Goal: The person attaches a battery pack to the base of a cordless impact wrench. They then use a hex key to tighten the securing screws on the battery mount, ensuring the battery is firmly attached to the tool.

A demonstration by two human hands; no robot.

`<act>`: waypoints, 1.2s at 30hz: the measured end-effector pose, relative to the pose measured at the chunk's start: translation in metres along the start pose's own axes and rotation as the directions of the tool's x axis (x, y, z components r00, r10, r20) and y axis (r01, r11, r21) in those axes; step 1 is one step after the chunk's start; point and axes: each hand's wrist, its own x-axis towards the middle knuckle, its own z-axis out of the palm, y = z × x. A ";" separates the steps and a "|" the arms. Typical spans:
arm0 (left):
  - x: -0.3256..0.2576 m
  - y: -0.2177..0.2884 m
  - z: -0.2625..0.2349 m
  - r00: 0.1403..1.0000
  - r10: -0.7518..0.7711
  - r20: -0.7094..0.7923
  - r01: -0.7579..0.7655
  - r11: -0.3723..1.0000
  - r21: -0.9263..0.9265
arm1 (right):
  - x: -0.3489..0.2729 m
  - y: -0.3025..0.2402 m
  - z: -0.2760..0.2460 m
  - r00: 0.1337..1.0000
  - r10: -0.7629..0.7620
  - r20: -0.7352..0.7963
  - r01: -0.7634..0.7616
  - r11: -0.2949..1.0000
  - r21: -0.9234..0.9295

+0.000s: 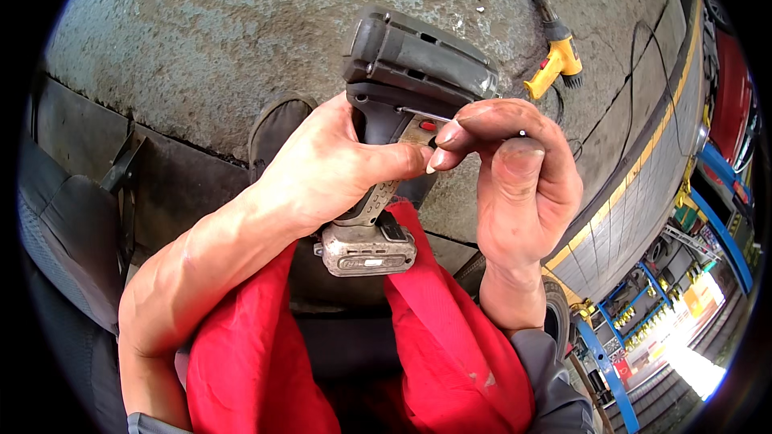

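Note:
A cordless power tool [426, 56] with a dark body and a worn, dirty battery pack [368, 251] is held up over my lap. My left hand [322, 165] is wrapped round its handle, with the thumb lying across the grip. Close to the trigger area and a small red button, my right hand [523, 181] is closed with fingers and thumb pinched on a thin metal rod [425, 115]. The rod's far end meets the tool body just under the motor housing. Fingers hide most of the rod, so its exact kind does not show.
A yellow heat gun [556, 60] lies on the worn concrete floor [217, 24], a black cable [635, 48] beyond it. My dark shoe [273, 133] is below the tool. A black seat [68, 233] stands at left; blue racks [611, 370] and a red car [728, 88] are at right.

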 end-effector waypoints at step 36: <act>-0.002 0.009 0.001 0.993 -0.040 -0.109 0.059 0.982 0.179 | 0.001 0.002 0.001 0.999 -0.031 0.024 0.034 0.988 -0.153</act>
